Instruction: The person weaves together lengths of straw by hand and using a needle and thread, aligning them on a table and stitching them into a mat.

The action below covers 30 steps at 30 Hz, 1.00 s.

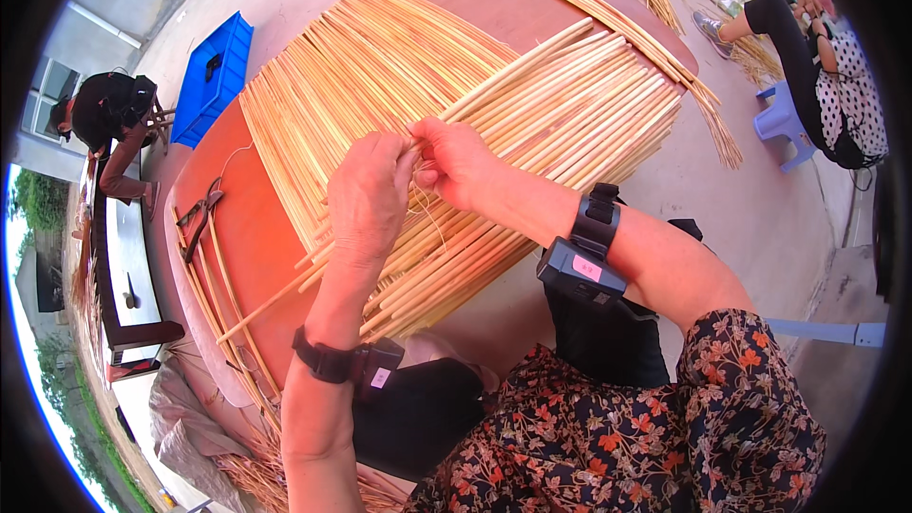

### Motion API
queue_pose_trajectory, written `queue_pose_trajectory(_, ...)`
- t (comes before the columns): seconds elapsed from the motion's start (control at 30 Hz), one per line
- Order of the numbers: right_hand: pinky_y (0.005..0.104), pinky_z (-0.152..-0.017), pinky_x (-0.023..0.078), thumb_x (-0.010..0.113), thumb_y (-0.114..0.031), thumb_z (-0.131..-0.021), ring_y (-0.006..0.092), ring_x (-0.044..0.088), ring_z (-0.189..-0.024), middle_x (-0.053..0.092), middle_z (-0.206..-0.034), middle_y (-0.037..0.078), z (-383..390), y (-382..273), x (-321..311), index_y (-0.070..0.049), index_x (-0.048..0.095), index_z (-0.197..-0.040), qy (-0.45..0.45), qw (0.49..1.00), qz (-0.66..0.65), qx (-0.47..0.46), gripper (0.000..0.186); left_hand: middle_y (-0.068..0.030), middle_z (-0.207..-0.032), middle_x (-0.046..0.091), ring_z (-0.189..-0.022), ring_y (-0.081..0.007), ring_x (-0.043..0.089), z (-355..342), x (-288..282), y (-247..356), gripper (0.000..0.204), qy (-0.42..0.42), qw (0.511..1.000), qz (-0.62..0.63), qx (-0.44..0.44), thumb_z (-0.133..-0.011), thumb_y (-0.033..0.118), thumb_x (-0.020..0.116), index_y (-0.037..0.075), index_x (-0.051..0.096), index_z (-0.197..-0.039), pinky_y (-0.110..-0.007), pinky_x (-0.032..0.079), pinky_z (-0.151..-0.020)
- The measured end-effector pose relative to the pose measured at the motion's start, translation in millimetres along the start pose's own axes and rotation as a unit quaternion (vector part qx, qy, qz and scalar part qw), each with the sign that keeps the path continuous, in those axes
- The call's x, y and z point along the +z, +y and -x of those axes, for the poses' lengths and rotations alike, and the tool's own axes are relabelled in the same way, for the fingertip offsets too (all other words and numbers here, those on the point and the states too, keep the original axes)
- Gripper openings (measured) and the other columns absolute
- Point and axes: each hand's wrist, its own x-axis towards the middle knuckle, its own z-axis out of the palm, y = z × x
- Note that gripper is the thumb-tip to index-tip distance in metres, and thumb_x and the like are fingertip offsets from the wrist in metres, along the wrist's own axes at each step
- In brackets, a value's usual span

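Note:
A mat of straight straw-coloured reed stalks (370, 66) lies across the reddish-brown table (261, 256), its near part fanning out over the table edge toward me. Over the middle of it my two hands meet. My left hand (366, 195) is closed, thumb and fingers pinched together. Close against it, my right hand (456, 163) is closed with its fingertips pinched. A thin pale cord (432, 214) hangs in a loose loop from between the fingers of both hands. The exact point of the grip is hidden by the fingers.
Dark-handled cutters (199, 218) and a few loose stalks (220, 275) lie on the table's left. A blue crate (211, 81) stands beyond. One person (109, 119) bends at far left; another (845, 85) sits at right near a lilac stool (786, 125).

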Motion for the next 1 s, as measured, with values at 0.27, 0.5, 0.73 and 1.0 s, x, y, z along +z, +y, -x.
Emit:
queue_pose_trajectory(0.27,0.0311,-0.054,0.047,0.063,-0.019,-0.091,0.0189,0.062,-0.063,0.062,-0.085,0.008,34.1,-14.4,-19.1,-0.002,0.058,-0.085,0.049,0.898,0.400,-0.178,0.019,-0.0082,-0.076,0.059,-0.073,-0.0283,0.059,-7.7,-2.9,-19.3,0.013,-0.002,0.999,0.026,-0.028,-0.080,0.014,0.070,0.007,0.061,-0.085,-0.039,0.047,-0.062)
queue_pose_trajectory(0.5,0.0398,-0.071,0.048,0.067,-0.021,-0.082,0.0291,0.062,-0.082,0.065,-0.083,0.014,-10.6,-74.1,1.7,-0.005,0.067,-0.087,-0.071,0.569,0.703,-0.420,0.016,-0.0077,-0.074,0.059,-0.072,-0.0273,0.059,-13.1,-0.5,-30.5,0.014,0.029,1.000,0.010,-0.002,-0.079,0.016,0.071,0.007,0.062,-0.083,-0.039,0.047,-0.062)
queue_pose_trajectory(0.73,0.0365,-0.067,0.047,0.066,-0.017,-0.085,0.0261,0.060,-0.072,0.065,-0.078,0.014,-42.4,-54.5,13.2,-0.004,0.066,-0.087,-0.190,0.681,0.648,-0.284,0.014,-0.0098,-0.078,0.062,-0.073,-0.0286,0.061,-13.0,5.6,-43.7,0.015,0.024,0.998,0.040,-0.041,-0.080,0.017,0.072,0.006,0.064,-0.084,-0.039,0.047,-0.064)
queue_pose_trajectory(1.0,0.0366,-0.065,0.048,0.061,-0.013,-0.086,0.0266,0.060,-0.070,0.066,-0.078,0.012,-64.5,-36.6,17.8,-0.001,0.062,-0.083,-0.163,0.612,0.682,-0.367,0.013,-0.0128,-0.075,0.068,-0.066,-0.0148,0.064,-11.3,15.8,-67.7,0.018,-0.012,0.991,0.093,-0.097,-0.083,0.013,0.073,-0.001,0.067,-0.092,-0.029,0.049,-0.060)
